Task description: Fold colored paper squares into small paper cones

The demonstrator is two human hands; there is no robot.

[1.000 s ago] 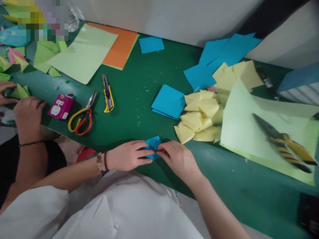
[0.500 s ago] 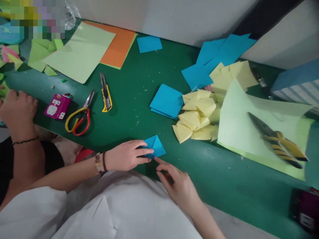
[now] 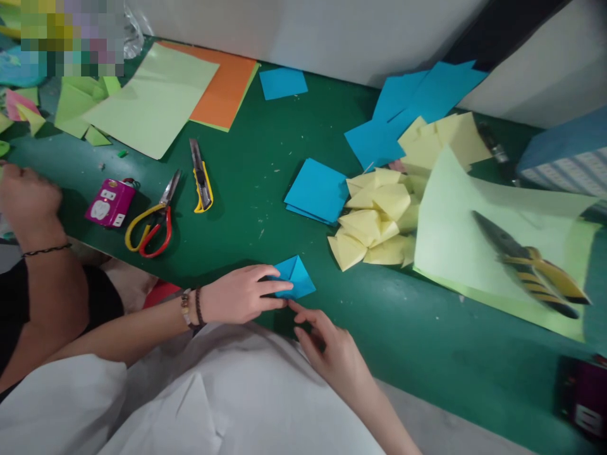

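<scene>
A small folded piece of blue paper (image 3: 300, 278) lies at the table's near edge, with crease lines meeting at its top corner. My left hand (image 3: 241, 296) rests flat over its left part, fingers spread and pressing it down. My right hand (image 3: 327, 347) is just below, its index fingertip at the paper's lower edge beside my left fingertips. Its thumb is apart from the index finger, with nothing visible between them. Beyond the folded piece sits a stack of blue paper squares (image 3: 315, 189), and to its right a pile of folded yellow paper pieces (image 3: 377, 218).
Scissors (image 3: 154, 221), a yellow box cutter (image 3: 202, 180) and a purple socket block (image 3: 110, 203) lie to the left. Another person's hand (image 3: 31, 199) is at the far left. On the right, black-and-yellow scissors (image 3: 531, 265) lie on pale green sheets (image 3: 455, 208).
My right index fingertip has slid slightly left along the paper's lower edge. My left hand has stayed in place. The other person's hand at far left has shifted a little.
</scene>
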